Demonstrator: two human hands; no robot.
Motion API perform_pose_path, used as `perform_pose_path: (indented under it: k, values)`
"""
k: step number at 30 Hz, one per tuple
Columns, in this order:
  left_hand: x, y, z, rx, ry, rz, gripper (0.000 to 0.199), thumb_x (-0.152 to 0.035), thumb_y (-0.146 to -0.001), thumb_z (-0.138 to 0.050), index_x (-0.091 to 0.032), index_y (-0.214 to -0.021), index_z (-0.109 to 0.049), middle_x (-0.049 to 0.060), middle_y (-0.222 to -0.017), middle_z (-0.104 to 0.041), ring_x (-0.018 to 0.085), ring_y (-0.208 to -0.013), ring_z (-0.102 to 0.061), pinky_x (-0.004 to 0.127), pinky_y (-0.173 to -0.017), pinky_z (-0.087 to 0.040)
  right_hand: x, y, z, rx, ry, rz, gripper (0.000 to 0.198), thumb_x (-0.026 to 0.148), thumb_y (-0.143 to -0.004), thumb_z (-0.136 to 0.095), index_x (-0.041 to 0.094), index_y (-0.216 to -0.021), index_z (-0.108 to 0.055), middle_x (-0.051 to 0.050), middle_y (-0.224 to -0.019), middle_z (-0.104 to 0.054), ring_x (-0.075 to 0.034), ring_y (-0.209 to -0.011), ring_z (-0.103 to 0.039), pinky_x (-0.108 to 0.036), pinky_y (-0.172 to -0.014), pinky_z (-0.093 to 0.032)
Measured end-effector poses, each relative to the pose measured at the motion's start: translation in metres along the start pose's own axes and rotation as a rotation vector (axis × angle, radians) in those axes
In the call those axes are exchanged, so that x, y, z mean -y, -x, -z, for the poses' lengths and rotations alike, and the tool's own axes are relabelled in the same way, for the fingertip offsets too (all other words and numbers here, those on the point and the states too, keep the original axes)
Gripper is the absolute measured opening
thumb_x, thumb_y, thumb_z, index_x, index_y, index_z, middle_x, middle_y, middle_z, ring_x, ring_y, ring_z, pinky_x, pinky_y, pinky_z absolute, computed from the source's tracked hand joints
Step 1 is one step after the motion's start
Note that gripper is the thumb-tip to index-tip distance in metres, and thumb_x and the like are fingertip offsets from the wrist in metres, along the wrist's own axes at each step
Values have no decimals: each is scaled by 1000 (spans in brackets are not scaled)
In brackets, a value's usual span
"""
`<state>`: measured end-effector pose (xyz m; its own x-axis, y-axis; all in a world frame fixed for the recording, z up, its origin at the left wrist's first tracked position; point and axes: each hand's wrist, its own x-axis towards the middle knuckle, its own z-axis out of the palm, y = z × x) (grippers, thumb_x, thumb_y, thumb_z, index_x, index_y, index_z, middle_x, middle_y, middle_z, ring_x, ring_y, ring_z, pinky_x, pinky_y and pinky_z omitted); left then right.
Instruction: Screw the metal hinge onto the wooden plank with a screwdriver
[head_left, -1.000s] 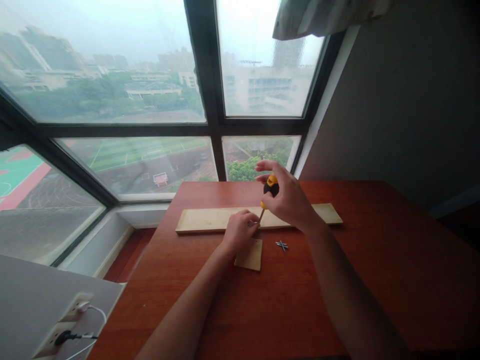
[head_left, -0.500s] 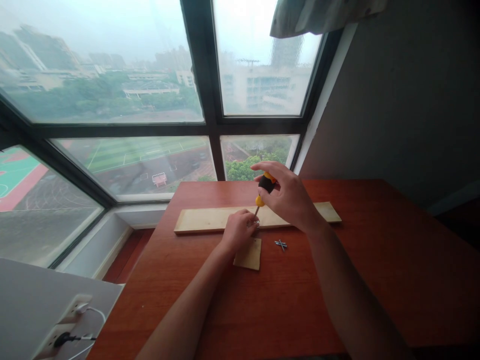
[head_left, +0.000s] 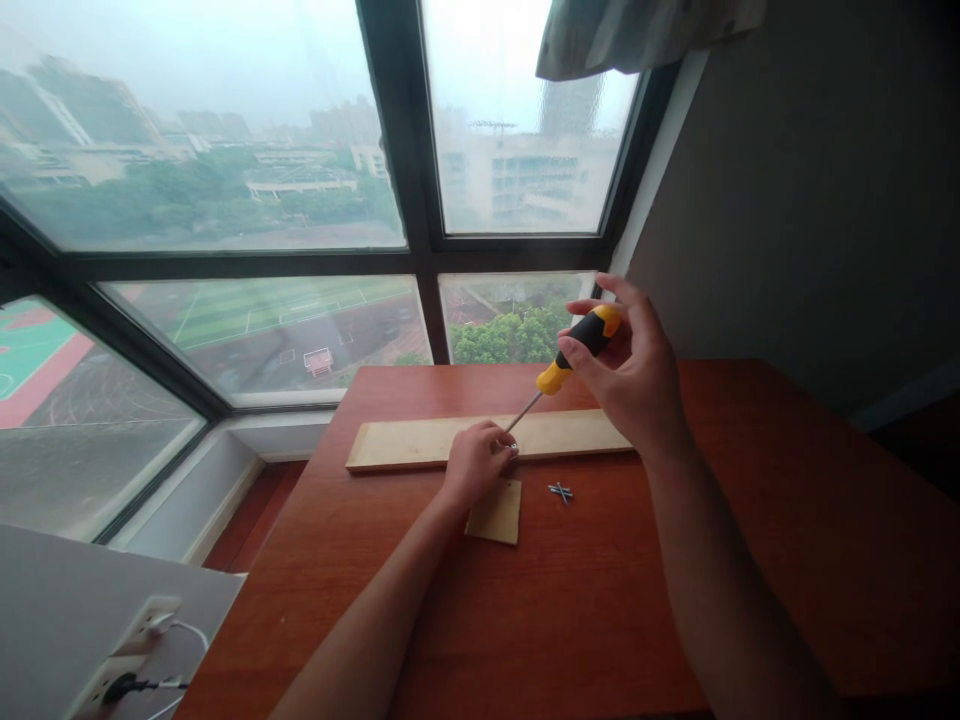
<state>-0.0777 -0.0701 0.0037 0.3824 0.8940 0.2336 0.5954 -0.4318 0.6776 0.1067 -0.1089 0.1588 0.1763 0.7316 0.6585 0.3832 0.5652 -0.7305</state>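
Note:
My right hand (head_left: 637, 370) holds a screwdriver (head_left: 581, 345) by its black and yellow handle, with some fingers lifted off it. The screwdriver leans, its thin shaft running down left to the fingers of my left hand (head_left: 476, 460). Those fingers are pinched at the near edge of a long pale wooden board (head_left: 405, 442). A small shiny metal piece (head_left: 514, 448) shows at their tips; its kind is too small to tell. Partly under my left wrist, a small square wooden piece (head_left: 495, 513) lies flat. Several screws (head_left: 560, 492) form a little pile to its right.
The reddish-brown table (head_left: 570, 610) stands against large windows with dark frames (head_left: 262, 264). A grey wall (head_left: 795, 220) rises at the right. At lower left, plugs and cables sit in wall sockets (head_left: 142, 640). A curtain (head_left: 637, 35) hangs at the top.
My right hand has moved up and right, tilting the screwdriver from nearly upright to a strong slant. My left hand has stayed in place on the board.

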Motion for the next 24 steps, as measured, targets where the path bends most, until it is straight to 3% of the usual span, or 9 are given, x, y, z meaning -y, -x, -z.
perform_pose_path:
  k: [4,7,14,19,24]
  values:
    - [-1,1,-1,-27,14,-3,4,-24,-76,-68,-20,-77,-70,1,-81,-65,12,-67,-58,23,-64,-43,-21,10,14,-14,-71,-124,52,35,-76,-72,27,-125,-53,-4,-113,-66,-20,-98,-66,-37,-90,-55]
    - [-2,0,0,-77,37,20,9,-28,-76,-70,-19,-74,-68,0,-79,-65,12,-66,-57,24,-64,-42,-41,23,27,-54,-110,-245,49,36,-73,-75,23,-117,-59,-4,-104,-69,-21,-93,-67,-37,-83,-57]
    - [-9,-1,9,-153,145,17,9,-28,-79,-66,-19,-77,-65,0,-76,-67,14,-73,-61,26,-72,-46,-88,56,39,-308,-283,-508,43,37,-70,-76,20,-107,-62,-1,-85,-67,-15,-71,-66,-29,-66,-55]
    - [-20,4,13,-73,145,-66,11,-28,-83,-62,-19,-78,-64,1,-77,-68,14,-74,-61,26,-74,-45,-111,64,49,-389,-427,-579,29,37,-74,-71,19,-95,-62,2,-70,-61,-8,-53,-54,-19,-47,-43]
    - [-26,10,11,119,34,-141,8,-24,-84,-60,-19,-79,-64,2,-77,-67,15,-71,-59,25,-67,-43,-111,63,54,-384,-530,-653,26,35,-71,-71,19,-88,-61,3,-67,-58,-8,-50,-51,-19,-43,-40]
